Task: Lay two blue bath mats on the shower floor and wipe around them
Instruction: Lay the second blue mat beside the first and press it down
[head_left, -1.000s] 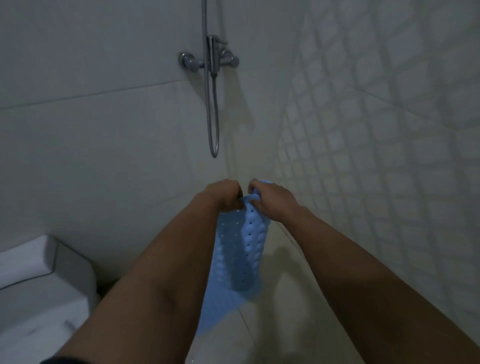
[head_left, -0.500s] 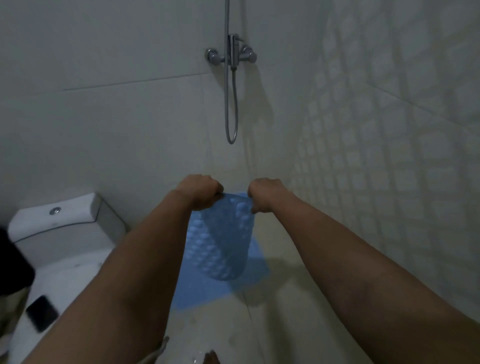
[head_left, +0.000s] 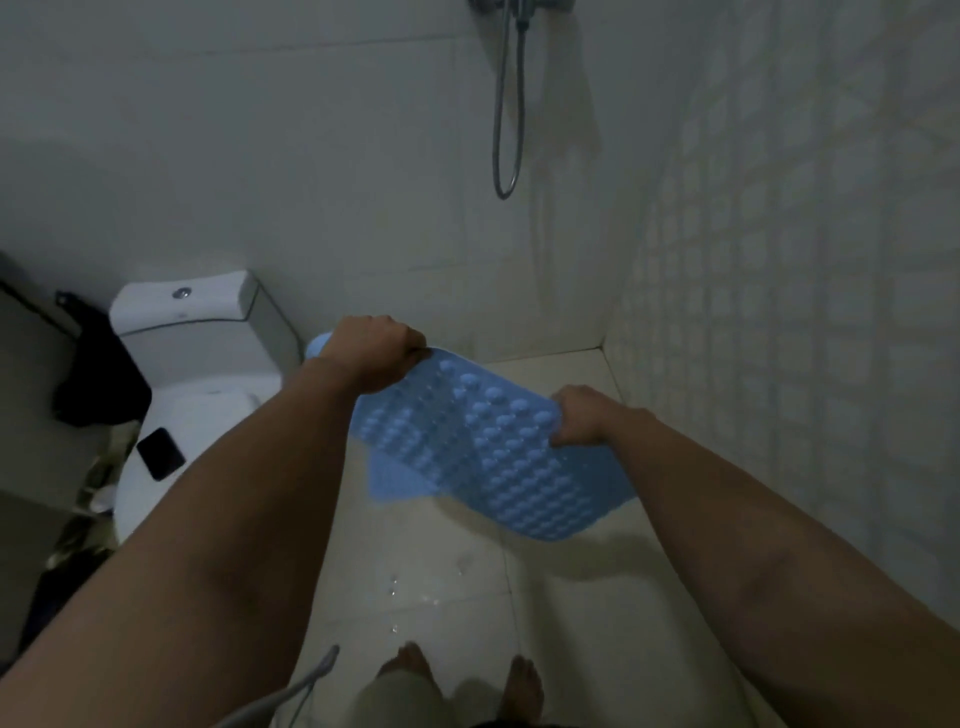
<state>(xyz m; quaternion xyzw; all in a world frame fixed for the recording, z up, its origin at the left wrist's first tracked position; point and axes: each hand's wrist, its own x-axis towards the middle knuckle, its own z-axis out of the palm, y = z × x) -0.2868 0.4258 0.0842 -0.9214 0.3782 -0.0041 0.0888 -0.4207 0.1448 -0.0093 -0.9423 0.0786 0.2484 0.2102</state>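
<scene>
From the toilet (head_left: 197, 374) with a phone (head_left: 160, 453) on its lid, I see my left hand (head_left: 375, 352) gripping the far edge of the bumpy blue mat (head_left: 488, 457), spread above the floor (head_left: 467, 587), and my right hand (head_left: 584, 415) pinching its right edge.

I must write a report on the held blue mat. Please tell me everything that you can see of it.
The blue bath mat looks like soft rubber or plastic, its visible face covered with rows of round bumps. The left hand and the right hand each grip its upper edge, spreading it out. It hangs tilted above the tiled floor, over another blue piece that is partly hidden.
</scene>
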